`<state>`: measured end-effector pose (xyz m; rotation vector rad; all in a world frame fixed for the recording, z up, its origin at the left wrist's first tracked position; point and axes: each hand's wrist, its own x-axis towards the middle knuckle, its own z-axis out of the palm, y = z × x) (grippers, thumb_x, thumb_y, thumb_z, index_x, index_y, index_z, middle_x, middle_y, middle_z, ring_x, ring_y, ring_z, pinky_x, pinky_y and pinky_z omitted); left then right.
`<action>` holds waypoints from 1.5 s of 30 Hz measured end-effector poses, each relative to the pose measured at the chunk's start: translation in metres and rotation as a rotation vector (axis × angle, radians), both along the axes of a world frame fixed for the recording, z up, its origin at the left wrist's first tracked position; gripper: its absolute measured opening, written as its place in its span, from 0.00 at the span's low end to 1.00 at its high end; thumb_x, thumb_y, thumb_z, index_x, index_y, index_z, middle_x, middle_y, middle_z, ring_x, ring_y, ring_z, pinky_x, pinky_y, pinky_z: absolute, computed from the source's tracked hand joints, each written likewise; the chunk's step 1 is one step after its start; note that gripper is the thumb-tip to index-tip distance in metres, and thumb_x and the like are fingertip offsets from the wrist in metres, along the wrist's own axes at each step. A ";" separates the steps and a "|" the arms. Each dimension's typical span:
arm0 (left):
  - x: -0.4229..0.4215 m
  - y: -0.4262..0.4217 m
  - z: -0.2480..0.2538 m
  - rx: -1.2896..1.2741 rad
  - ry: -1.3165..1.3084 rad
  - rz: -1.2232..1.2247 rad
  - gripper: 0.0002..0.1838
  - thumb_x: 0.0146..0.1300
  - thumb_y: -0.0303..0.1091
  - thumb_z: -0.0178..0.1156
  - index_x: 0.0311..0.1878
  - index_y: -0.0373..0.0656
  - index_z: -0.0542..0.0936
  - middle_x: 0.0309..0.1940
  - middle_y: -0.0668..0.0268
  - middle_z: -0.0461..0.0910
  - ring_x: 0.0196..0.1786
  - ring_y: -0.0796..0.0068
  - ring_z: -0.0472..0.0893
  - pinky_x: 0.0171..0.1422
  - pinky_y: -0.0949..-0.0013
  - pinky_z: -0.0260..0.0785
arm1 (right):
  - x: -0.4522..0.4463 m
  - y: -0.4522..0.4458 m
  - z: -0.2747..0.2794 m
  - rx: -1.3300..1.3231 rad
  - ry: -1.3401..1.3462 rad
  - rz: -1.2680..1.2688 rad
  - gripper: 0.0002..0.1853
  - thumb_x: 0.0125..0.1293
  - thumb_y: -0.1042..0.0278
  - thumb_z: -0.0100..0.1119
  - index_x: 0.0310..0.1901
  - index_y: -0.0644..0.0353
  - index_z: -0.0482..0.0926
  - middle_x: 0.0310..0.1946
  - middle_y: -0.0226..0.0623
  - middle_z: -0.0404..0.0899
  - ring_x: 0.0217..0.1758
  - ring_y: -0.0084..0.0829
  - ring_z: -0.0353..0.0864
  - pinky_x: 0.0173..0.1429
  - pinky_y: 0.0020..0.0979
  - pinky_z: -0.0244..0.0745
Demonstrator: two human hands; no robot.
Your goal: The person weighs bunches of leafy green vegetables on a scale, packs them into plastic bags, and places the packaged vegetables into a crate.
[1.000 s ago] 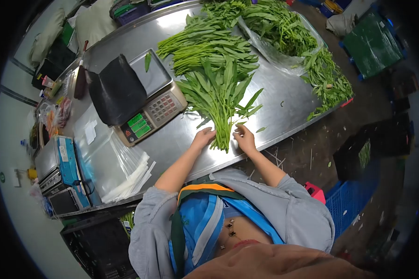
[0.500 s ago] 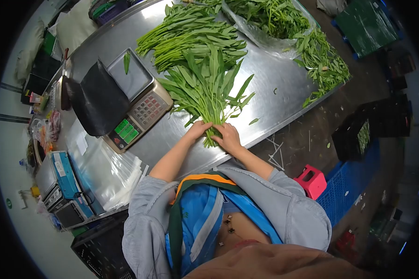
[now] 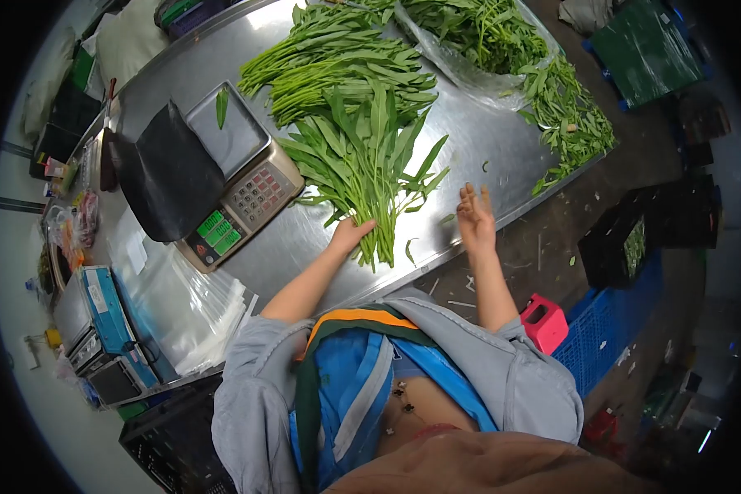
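Observation:
A bunch of leafy greens with long pale stems (image 3: 369, 177) lies on the metal table, its cut ends toward me. My left hand (image 3: 352, 234) is closed around the lower stems, thumb across the top. Off to the right, my right hand (image 3: 476, 216) is raised near the table edge with fingers apart and nothing in it. Small loose leaf bits (image 3: 410, 250) lie on the metal between the two hands. Behind the bunch, more greens (image 3: 337, 70) are laid out in a pile.
Left of the bunch stands a digital scale (image 3: 259, 188) with a single leaf on its tray. Clear plastic bags (image 3: 193, 309) lie at the table's near left. A plastic sheet (image 3: 461, 70) with more greens is at the back right. A pink stool (image 3: 543, 323) stands on the floor.
My right hand has let go of the stems and moved right, opening toward the table edge. My left hand keeps its hold on the bunch. A leaf bit now lies beside the stems.

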<state>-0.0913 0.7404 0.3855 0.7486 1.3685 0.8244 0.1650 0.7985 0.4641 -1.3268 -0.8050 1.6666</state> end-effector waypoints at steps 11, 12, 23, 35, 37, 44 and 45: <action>0.013 -0.003 0.054 0.150 0.012 -0.079 0.21 0.51 0.29 0.62 0.49 0.35 0.72 0.42 0.63 0.76 0.43 0.74 0.75 0.49 0.73 0.67 | -0.102 -0.022 -0.012 0.002 -0.034 0.296 0.23 0.50 0.66 0.66 0.45 0.70 0.71 0.39 0.40 0.76 0.38 0.27 0.76 0.43 0.25 0.72; 0.010 -0.012 0.065 0.206 -0.116 -0.053 0.22 0.51 0.29 0.61 0.50 0.35 0.71 0.42 0.63 0.76 0.44 0.74 0.75 0.49 0.73 0.67 | -0.096 -0.024 0.002 0.188 -0.142 0.340 0.23 0.50 0.67 0.65 0.45 0.69 0.71 0.39 0.40 0.76 0.37 0.26 0.76 0.43 0.24 0.72; 0.025 -0.067 0.036 0.031 -0.285 -0.088 0.22 0.54 0.33 0.61 0.51 0.37 0.70 0.43 0.67 0.75 0.45 0.76 0.73 0.49 0.72 0.65 | -0.085 -0.072 -0.037 -0.094 -0.099 0.537 0.16 0.57 0.68 0.56 0.46 0.67 0.72 0.38 0.38 0.77 0.39 0.26 0.77 0.43 0.27 0.73; 0.009 -0.107 0.020 -0.283 -0.675 -0.372 0.27 0.58 0.37 0.57 0.59 0.39 0.63 0.52 0.62 0.70 0.55 0.70 0.69 0.59 0.67 0.62 | -0.114 -0.084 0.000 -0.242 0.403 0.808 0.19 0.49 0.75 0.59 0.46 0.65 0.72 0.37 0.39 0.78 0.41 0.31 0.77 0.49 0.31 0.71; -0.004 -0.120 0.018 0.068 -0.487 -0.540 0.22 0.59 0.37 0.55 0.55 0.39 0.67 0.48 0.62 0.73 0.51 0.73 0.72 0.54 0.69 0.66 | -0.124 -0.081 0.022 0.102 0.194 1.184 0.16 0.47 0.76 0.59 0.40 0.66 0.74 0.32 0.38 0.77 0.36 0.27 0.76 0.42 0.28 0.71; -0.011 -0.138 0.011 0.171 -0.262 -0.701 0.26 0.64 0.41 0.49 0.63 0.40 0.60 0.60 0.60 0.62 0.61 0.69 0.62 0.65 0.67 0.51 | -0.105 -0.021 -0.015 -0.105 -0.317 1.769 0.12 0.45 0.66 0.60 0.30 0.65 0.79 0.24 0.38 0.78 0.29 0.26 0.76 0.34 0.25 0.69; -0.017 -0.139 0.034 0.096 -0.311 -0.687 0.28 0.64 0.43 0.49 0.63 0.40 0.59 0.61 0.60 0.61 0.62 0.69 0.60 0.66 0.67 0.51 | -0.069 -0.002 -0.035 -0.021 -0.488 1.801 0.10 0.45 0.66 0.60 0.26 0.64 0.79 0.22 0.37 0.78 0.28 0.26 0.76 0.34 0.27 0.70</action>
